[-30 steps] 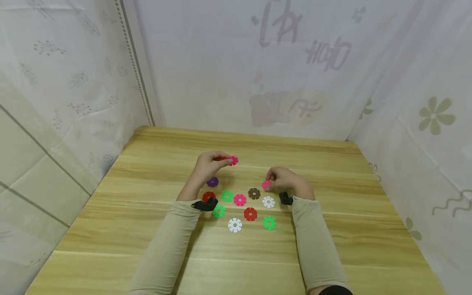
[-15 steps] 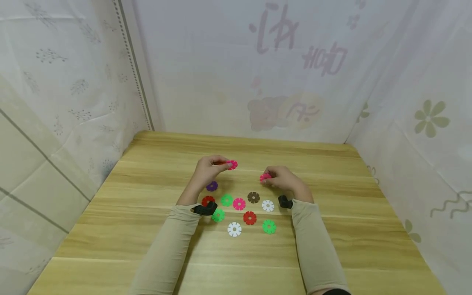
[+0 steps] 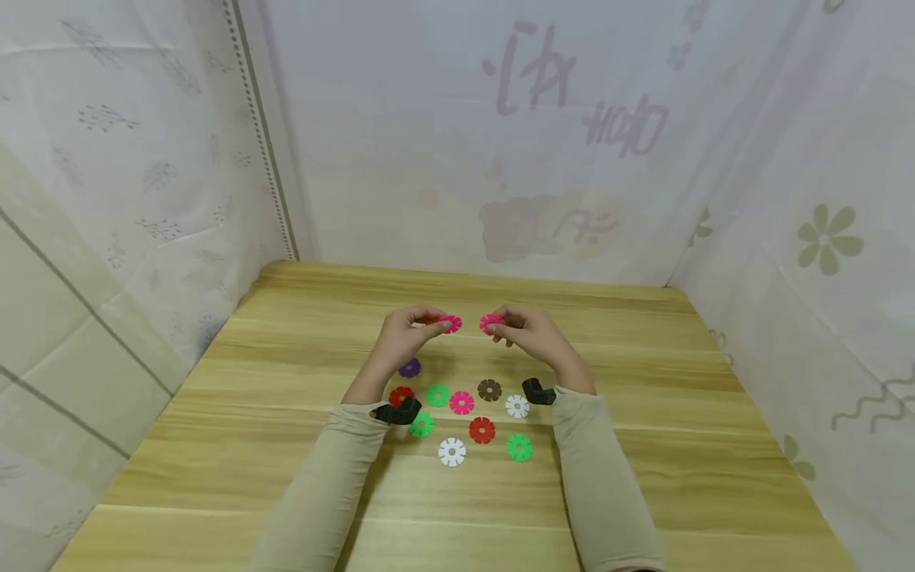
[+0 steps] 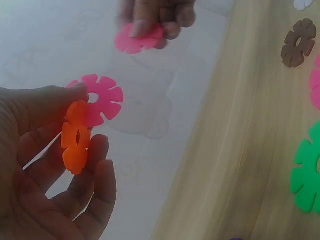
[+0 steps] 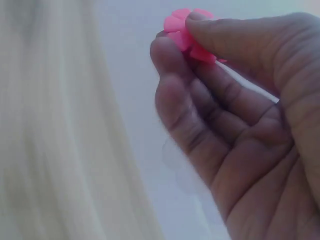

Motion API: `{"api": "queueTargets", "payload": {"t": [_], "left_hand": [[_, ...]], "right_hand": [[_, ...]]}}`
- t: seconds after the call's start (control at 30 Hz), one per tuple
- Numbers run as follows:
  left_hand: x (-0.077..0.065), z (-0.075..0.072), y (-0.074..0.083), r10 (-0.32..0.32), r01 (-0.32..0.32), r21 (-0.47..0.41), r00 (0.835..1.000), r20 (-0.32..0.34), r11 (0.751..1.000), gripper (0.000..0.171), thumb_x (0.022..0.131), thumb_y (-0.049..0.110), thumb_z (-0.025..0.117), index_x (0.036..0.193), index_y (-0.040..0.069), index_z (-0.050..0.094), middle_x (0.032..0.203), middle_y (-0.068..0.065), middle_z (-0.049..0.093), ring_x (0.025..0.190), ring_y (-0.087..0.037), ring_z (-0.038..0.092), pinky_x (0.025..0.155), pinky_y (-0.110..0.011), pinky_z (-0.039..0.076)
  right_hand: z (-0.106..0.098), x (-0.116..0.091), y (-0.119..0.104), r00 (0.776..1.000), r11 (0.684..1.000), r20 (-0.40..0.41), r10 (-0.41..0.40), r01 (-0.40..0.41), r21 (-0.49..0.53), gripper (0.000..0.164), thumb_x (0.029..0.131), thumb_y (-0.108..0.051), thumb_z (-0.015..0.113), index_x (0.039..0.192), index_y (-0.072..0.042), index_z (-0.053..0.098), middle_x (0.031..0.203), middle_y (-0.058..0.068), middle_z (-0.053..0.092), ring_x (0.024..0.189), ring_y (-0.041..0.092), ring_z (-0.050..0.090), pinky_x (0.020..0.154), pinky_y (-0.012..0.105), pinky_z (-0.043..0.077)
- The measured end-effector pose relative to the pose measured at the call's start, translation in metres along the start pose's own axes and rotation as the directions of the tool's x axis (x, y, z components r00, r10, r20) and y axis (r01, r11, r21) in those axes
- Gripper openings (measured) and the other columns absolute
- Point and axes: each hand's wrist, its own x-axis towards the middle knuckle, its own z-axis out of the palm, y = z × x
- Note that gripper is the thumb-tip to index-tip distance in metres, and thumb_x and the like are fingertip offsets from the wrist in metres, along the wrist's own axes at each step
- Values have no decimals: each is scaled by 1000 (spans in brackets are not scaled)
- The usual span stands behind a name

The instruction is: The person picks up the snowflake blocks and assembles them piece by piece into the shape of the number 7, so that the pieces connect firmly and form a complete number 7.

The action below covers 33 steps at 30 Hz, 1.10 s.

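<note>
My left hand (image 3: pixel 406 338) pinches a pink slotted disc (image 4: pixel 106 97) between thumb and fingers. An orange slotted disc (image 4: pixel 76 137) is joined to that pink one at an angle, in front of the curled fingers in the left wrist view. Opposite it, my right hand (image 3: pixel 532 334) pinches a second pink slotted disc (image 5: pixel 190 32) by thumb and fingertips. Both hands are raised over the far middle of the table, and a small gap separates the two pink discs in the head view.
Below the hands, several loose slotted discs lie on the wooden table (image 3: pixel 643 477): a purple disc (image 3: pixel 410 367), a brown disc (image 3: pixel 489 390), a pink disc (image 3: pixel 461 403), a red disc (image 3: pixel 482 430), a white disc (image 3: pixel 452 452) and a green disc (image 3: pixel 519 447) among them. Cloth-covered walls (image 3: pixel 400 159) surround the table.
My right hand has lifted its pink disc from beside the brown one and brought it left and away from me, toward the left hand. The left hand has stayed nearly in place.
</note>
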Motion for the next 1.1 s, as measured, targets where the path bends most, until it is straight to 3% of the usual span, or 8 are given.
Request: {"api": "queueTargets", "payload": {"t": [0.23,0.53,0.6,0.77,0.93,1.1], "left_hand": [[-2,1,0,9,-9,-4,1000,6,1000,23,91,36,76,103,16,79,102,2,74,103,-22,61,77,-39,52],[-2,3,1,50,-50,8,999,-13,999,18,93,30,75,103,15,78,100,1,75,98,-21,66,82,-38,56],[-2,2,1,57,-56,6,998,-19,998,17,93,29,74,102,15,78,100,1,75,94,-19,67,76,-34,55],[-2,2,3,101,-99,49,994,-43,994,15,94,28,74,102,16,79,103,2,74,86,-20,65,63,-31,51],[-2,4,6,176,-166,133,982,-68,977,12,93,28,75,101,19,79,103,5,74,96,-17,65,77,-37,53],[-2,7,6,242,-227,143,965,-104,963,10,91,22,76,100,20,81,101,8,75,99,-15,68,83,-40,55]], "right_hand": [[14,7,-13,999,984,21,26,-29,176,20,99,-19,67,114,-6,71,96,11,73,87,37,69,74,49,58],[24,11,-19,991,941,-18,134,-121,315,32,97,-17,70,122,3,64,96,25,72,95,53,65,76,51,59],[25,12,-20,989,934,-18,145,-130,333,33,97,-15,70,122,4,65,95,22,73,93,51,67,75,47,60],[27,14,-21,987,920,-18,158,-141,367,34,98,-12,68,125,8,64,97,19,74,82,30,74,73,39,61],[28,14,-23,989,912,-7,151,-136,386,31,99,-14,66,122,8,64,100,20,74,83,30,74,77,41,61],[29,13,-27,988,908,-13,155,-137,395,26,98,-14,67,114,7,64,95,20,74,87,37,73,78,43,60]]}}
